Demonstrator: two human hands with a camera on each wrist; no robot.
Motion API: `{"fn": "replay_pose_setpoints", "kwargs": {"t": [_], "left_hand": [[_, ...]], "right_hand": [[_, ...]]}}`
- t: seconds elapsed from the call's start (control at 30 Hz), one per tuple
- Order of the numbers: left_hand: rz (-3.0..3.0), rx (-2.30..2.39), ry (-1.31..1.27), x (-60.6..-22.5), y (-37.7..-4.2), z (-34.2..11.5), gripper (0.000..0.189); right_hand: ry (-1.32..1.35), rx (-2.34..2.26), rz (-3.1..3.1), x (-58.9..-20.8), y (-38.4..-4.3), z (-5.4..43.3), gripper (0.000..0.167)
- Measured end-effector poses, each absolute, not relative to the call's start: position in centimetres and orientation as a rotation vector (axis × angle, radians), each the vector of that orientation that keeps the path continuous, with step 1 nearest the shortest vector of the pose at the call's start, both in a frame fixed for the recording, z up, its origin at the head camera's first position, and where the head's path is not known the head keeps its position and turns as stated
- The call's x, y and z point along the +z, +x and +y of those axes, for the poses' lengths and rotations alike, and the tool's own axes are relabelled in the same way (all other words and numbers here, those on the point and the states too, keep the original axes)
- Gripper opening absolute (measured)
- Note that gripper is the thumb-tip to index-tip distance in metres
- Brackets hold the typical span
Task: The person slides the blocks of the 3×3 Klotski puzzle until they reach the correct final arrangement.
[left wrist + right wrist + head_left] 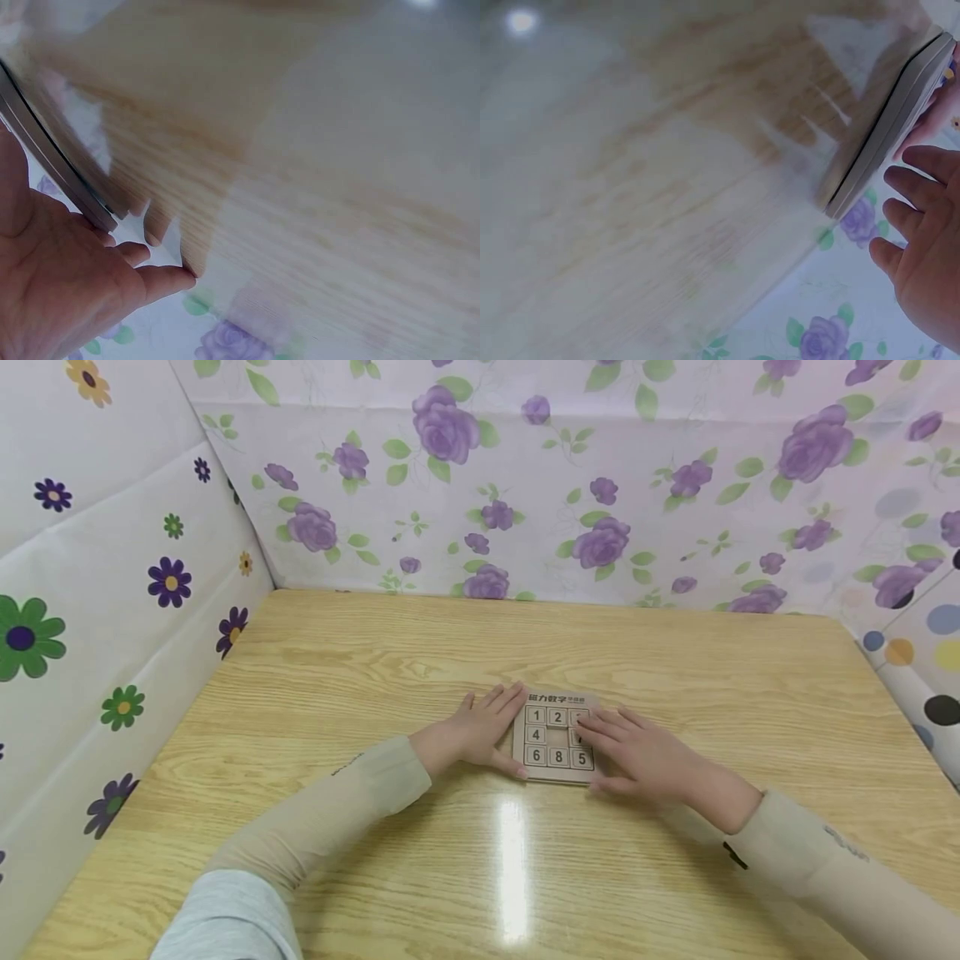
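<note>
A square number sliding puzzle [557, 737] lies flat on the table, its numbered tiles round a vacant middle square. Against its left side, my left hand [483, 732] rests with fingers spread, the thumb at the lower left corner and a fingertip near the upper left one. From the right, my right hand [645, 760] reaches over the puzzle with extended fingers; the fingertips lie on the right column and partly cover the 3 and 7 tiles. In the left wrist view the puzzle's edge [56, 161] runs beside the palm. The right wrist view shows the fingers raised beside the puzzle's side.
The glossy wood-grain table [390, 652] spreads round the puzzle and reflects a bright light strip in front of it. A flowered cloth [525, 485] hangs along the back edge, with patterned cloths at both sides.
</note>
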State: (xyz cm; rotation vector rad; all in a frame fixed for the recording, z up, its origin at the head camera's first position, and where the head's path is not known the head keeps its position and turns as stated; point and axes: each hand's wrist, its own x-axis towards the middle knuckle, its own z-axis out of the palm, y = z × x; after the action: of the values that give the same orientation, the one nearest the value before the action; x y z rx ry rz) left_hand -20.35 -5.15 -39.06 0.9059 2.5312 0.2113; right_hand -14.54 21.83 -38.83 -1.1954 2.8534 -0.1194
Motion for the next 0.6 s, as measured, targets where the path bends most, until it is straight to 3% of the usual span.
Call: {"fn": "replay_pose_setpoints", "kwargs": {"t": [0.6], "left_hand": [[2.528,0.207,0.914,-38.8,-20.3,-5.05,0.122]], "right_hand": [[-1.233,-0.109,2.845,-38.96,-13.62,21.77,0.075]]}}
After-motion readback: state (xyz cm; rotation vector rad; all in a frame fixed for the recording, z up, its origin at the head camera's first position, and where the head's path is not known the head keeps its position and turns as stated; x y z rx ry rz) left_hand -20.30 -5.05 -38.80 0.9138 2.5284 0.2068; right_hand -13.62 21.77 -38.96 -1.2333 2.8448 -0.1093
